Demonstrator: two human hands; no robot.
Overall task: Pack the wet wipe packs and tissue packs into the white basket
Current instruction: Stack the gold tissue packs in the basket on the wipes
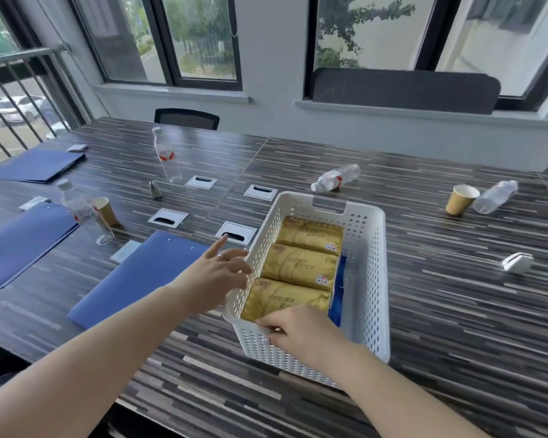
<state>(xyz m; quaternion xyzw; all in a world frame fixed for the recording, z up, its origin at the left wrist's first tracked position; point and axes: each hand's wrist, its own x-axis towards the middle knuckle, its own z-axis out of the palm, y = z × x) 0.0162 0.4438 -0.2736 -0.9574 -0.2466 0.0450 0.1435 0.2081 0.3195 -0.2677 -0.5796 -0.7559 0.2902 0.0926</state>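
A white perforated basket [366,279] stands on the striped table in front of me. Three gold tissue packs [301,263] lie in a row along its left side, and a blue pack [337,295] stands on edge between them and the right wall. My left hand [217,268] rests against the outside of the basket's left wall with straight fingers. My right hand [293,331] sits over the near rim, fingers curled on the rim beside the nearest gold pack.
Blue folders [133,279] lie to the left, with water bottles [166,154], paper cups [459,199] and metal cable ports [234,233] around. A small white object [518,262] lies at the right. A black chair [187,118] stands across the table.
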